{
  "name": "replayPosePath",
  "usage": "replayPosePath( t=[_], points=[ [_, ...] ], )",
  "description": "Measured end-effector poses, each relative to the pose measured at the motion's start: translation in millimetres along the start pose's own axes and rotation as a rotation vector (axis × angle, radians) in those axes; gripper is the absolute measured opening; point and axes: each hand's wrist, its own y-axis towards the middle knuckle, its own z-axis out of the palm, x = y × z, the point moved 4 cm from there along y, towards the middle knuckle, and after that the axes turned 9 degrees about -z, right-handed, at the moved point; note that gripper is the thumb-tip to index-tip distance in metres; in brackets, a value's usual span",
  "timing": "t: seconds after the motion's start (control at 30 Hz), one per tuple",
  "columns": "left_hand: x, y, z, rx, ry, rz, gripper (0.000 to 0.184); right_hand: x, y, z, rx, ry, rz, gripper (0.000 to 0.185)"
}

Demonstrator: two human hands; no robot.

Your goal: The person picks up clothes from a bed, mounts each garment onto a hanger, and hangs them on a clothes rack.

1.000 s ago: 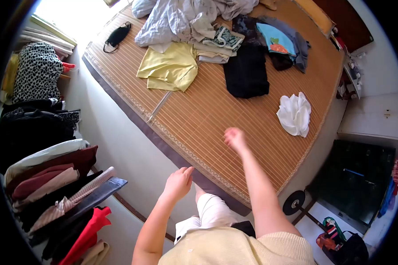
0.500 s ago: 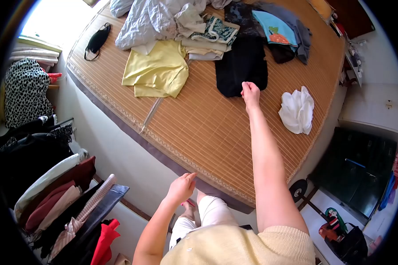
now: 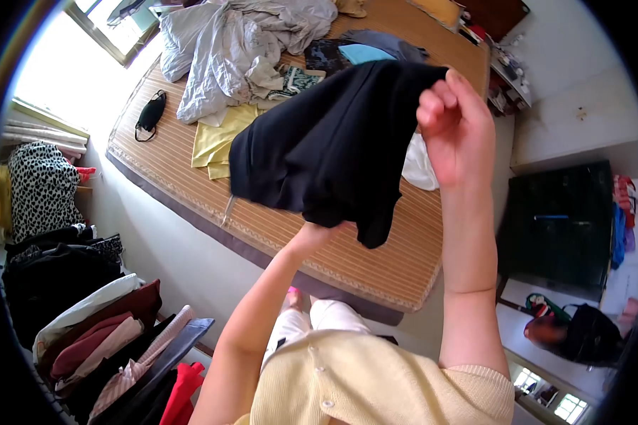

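A black garment (image 3: 319, 142) hangs in the air over the bed, spread out and creased. My right hand (image 3: 457, 117) pinches its upper right corner between thumb and fingers. Under its lower edge is my left hand (image 3: 321, 237), touching the cloth, with the fingers hidden behind it. Past the garment lie a yellow piece of clothing (image 3: 213, 145), partly covered from view, and a white crumpled cloth (image 3: 420, 166). Whether the black garment is shorts, a skirt or something else, I cannot tell.
A brown bed mat (image 3: 262, 230) bears a grey-white quilt (image 3: 227, 57), a light blue cloth (image 3: 365, 54), dark clothes (image 3: 326, 57) and a black face mask (image 3: 150, 115). Hanging clothes (image 3: 99, 319) line the left side. A dark green panel (image 3: 560, 227) stands at right.
The black garment has been lifted off the bed by my right hand and brought nearer. My left hand has moved up under it. The view has shifted.
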Motion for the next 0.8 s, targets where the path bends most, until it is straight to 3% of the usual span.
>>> replayPosePath(
  t=[0.03, 0.13, 0.23, 0.27, 0.33, 0.5, 0.7, 0.8],
  points=[
    [5, -6, 11, 0.16, -0.157, -0.135, 0.065, 13, -6, 4, -0.048, -0.034, -0.114, 0.016],
    [-32, -46, 16, -0.034, -0.674, -0.38, 0.047, 41, -7, -24, -0.314, 0.203, -0.045, 0.02],
    [-93, -85, -28, -0.093, -0.873, -0.199, 0.032, 80, -15, -78, -0.515, -0.036, -0.17, 0.024],
    [-128, -97, -45, -0.07, -0.851, -0.145, 0.029, 89, -20, -95, -0.444, 0.001, -0.15, 0.024],
    [-175, -102, -70, -0.084, -0.916, -0.187, 0.03, 97, -34, -112, -0.547, -0.048, -0.131, 0.023],
    [-235, -86, -100, -0.066, -0.587, -0.014, 0.03, 103, -68, -99, -0.51, -0.082, -0.136, 0.021],
    [-267, -93, -80, -0.069, -0.481, 0.053, 0.031, 115, -92, -107, -0.522, -0.231, -0.136, 0.02],
    [-321, -102, -74, -0.348, 0.39, 0.442, 0.03, 121, -97, -111, -0.525, -0.361, -0.143, 0.019]
  ],
)
